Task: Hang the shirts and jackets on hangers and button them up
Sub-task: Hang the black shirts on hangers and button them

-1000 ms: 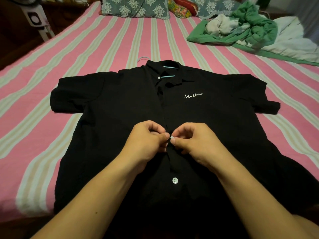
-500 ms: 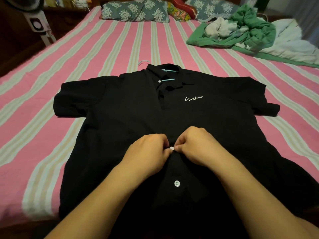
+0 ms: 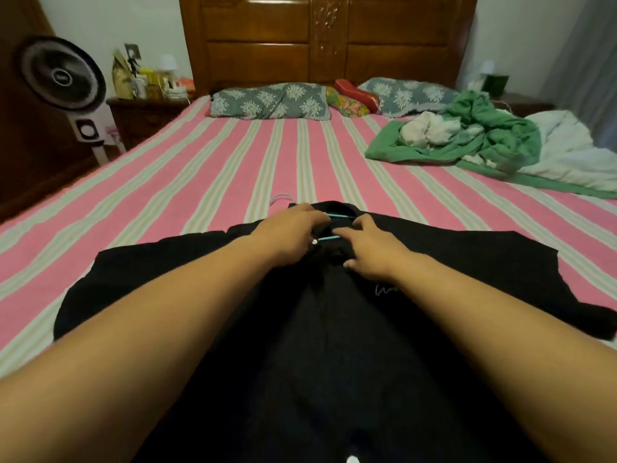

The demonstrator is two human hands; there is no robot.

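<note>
Lying flat on the striped bed [image 3: 167,202], the black shirt [image 3: 300,329] held a hanger [image 3: 283,197] at its collar. Both hands had reached the neckline: the left hand [image 3: 287,228] and right hand [image 3: 370,252] rested there with fingers loosely spread, grasping nothing firmly. The fabric appeared light, soft and limp; it was best pinched at the placket edge beside the top button [image 3: 314,241].

Beyond my fingers I see a pink striped bedsheet [image 3: 207,182], two patterned pillows [image 3: 270,101] against a wooden headboard [image 3: 327,38], a standing fan [image 3: 63,75] far to their left, and a cluttered nightstand [image 3: 147,108] beside it.
</note>
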